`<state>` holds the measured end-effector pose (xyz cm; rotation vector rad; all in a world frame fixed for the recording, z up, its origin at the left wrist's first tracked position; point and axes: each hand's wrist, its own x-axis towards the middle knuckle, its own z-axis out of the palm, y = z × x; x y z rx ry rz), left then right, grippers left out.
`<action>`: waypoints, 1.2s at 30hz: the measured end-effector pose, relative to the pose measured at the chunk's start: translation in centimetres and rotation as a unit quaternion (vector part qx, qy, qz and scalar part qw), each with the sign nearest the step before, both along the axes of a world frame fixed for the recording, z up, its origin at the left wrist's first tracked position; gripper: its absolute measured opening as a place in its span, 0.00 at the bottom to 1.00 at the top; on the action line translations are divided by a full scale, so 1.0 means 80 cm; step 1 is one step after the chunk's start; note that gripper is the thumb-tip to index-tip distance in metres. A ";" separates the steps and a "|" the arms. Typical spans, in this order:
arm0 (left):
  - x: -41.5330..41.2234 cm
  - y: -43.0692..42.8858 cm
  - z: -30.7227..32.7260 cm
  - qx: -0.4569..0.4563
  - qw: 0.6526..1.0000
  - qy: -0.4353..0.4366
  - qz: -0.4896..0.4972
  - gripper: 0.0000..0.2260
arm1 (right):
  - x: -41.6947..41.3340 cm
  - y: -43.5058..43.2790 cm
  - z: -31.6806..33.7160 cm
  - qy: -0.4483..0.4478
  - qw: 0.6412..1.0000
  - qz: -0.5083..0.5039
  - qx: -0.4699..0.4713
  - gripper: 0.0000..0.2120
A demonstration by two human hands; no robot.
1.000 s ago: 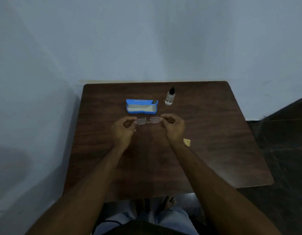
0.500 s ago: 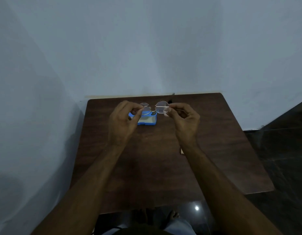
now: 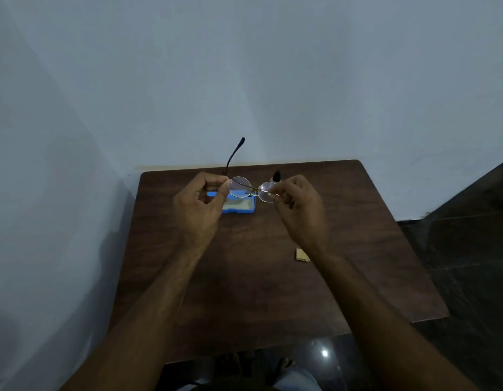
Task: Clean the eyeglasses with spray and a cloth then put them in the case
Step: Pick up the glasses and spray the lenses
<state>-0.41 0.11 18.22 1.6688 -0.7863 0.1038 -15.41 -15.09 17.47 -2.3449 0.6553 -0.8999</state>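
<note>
Round thin-framed eyeglasses [image 3: 240,187] hang in the air above the back of the brown table [image 3: 258,263]. My left hand [image 3: 201,210] pinches the frame's left end, where one temple arm sticks up and away. My right hand [image 3: 298,211] pinches the right lens edge. The open blue case [image 3: 241,206] lies on the table under the glasses, partly hidden by my left hand. Only the black cap of the spray bottle [image 3: 277,174] shows behind the right lens. A small tan cloth [image 3: 301,254] lies on the table beside my right wrist.
The table stands in a corner, with pale walls at its back and left edges. Dark floor lies to the right. My feet and light trousers show below the table's front edge.
The left temple arm has swung open and now points up. Both hands still hold the glasses at about the same height over the case.
</note>
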 end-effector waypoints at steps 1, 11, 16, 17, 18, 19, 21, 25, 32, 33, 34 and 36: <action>0.001 0.001 0.002 -0.004 1.000 0.000 0.000 0.07 | 0.000 0.001 0.002 0.007 1.000 0.009 -0.005 0.05; 0.023 0.010 0.020 -0.064 0.996 0.058 -0.007 0.05 | 0.013 0.011 0.024 -0.162 0.980 0.028 0.116 0.04; 0.041 0.014 0.031 -0.052 0.994 0.096 -0.023 0.07 | 0.010 0.012 0.047 -0.210 0.950 0.053 0.224 0.02; 0.042 0.014 0.034 -0.052 0.992 0.111 -0.027 0.07 | 0.010 0.012 0.052 -0.212 0.948 0.060 0.232 0.02; 0.044 0.013 0.037 -0.052 0.990 0.129 -0.033 0.07 | 0.009 0.012 0.057 -0.212 0.945 0.068 0.239 0.01; 0.045 0.012 0.039 -0.057 0.986 0.152 -0.042 0.06 | 0.009 0.011 0.061 -0.211 0.942 0.075 0.248 0.01; 0.048 0.010 0.042 -0.075 0.973 0.206 -0.068 0.08 | 0.008 0.009 0.070 -0.211 0.933 0.081 0.280 0.03; 0.052 0.009 0.046 -0.100 0.939 0.314 -0.103 0.12 | 0.016 0.009 0.088 -0.222 0.888 0.078 0.396 0.15; 0.048 0.020 0.037 -0.149 0.842 0.460 -0.238 0.09 | 0.032 0.003 0.104 -0.261 0.752 0.025 0.605 0.11; 0.047 0.023 0.036 -0.150 0.836 0.464 -0.251 0.11 | 0.033 0.001 0.104 -0.265 0.726 0.013 0.635 0.09; 0.046 0.025 0.035 -0.148 0.834 0.463 -0.260 0.12 | 0.035 -0.002 0.101 -0.267 0.699 0.003 0.664 0.06; 0.043 0.029 0.033 -0.138 0.844 0.448 -0.260 0.15 | 0.036 -0.006 0.096 -0.263 0.652 -0.007 0.711 0.04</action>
